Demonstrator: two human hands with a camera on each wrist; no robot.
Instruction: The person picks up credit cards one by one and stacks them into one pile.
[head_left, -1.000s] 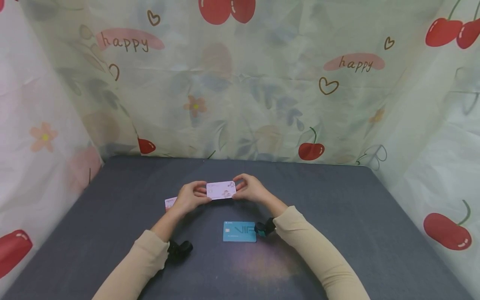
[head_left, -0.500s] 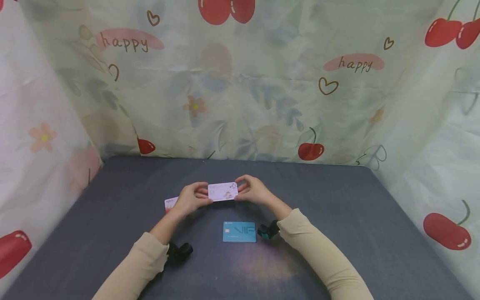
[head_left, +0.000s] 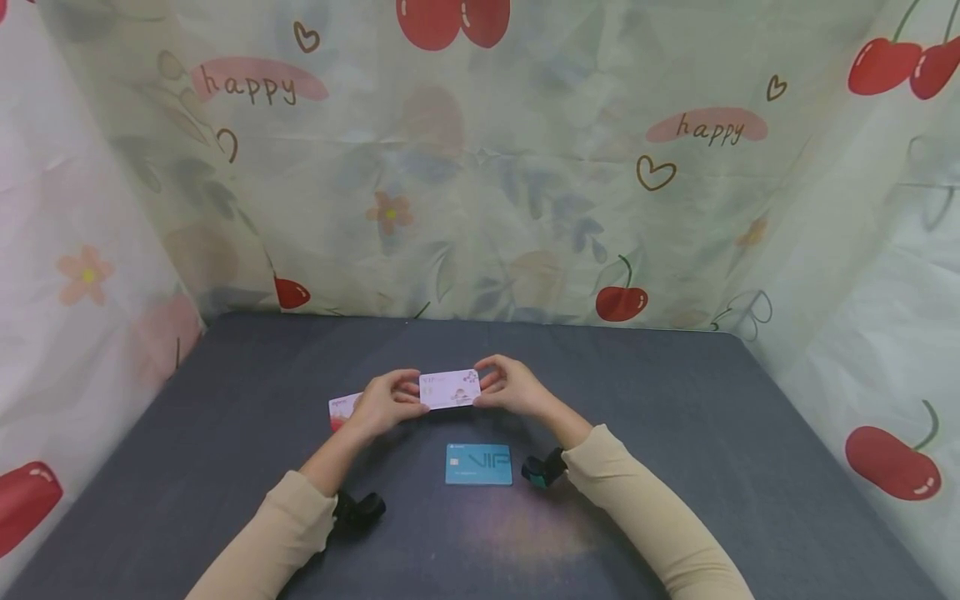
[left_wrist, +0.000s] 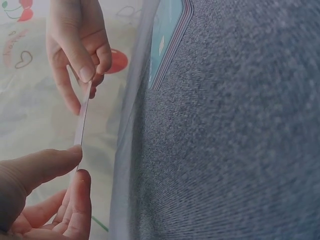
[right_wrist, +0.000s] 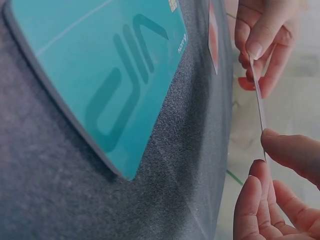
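Note:
A pale pink VIP card (head_left: 450,389) with a small printed picture is held up above the dark table. My left hand (head_left: 386,406) pinches its left end between thumb and fingers, while the right hand (head_left: 519,390) pinches the right end. Both wrist views catch the card (left_wrist: 84,117) almost edge-on. Below the hands lies a blue VIP card (head_left: 478,464); in the left wrist view the blue card (left_wrist: 167,35) shows several layered edges, like a stack. Partly hidden behind my left hand, a pink and red card (head_left: 342,408) lies on the table.
The dark cloth-covered table (head_left: 637,400) extends to both sides. A printed curtain (head_left: 480,183) with cherries and hearts stands along the back and sides. Black wrist cameras (head_left: 543,469) hang under the sleeves, one close to the blue card's right edge.
Both hands have shifted slightly right and nearer to me with the pale pink card. Its face now shows its lettering more clearly. The blue and pink-red cards stay in place.

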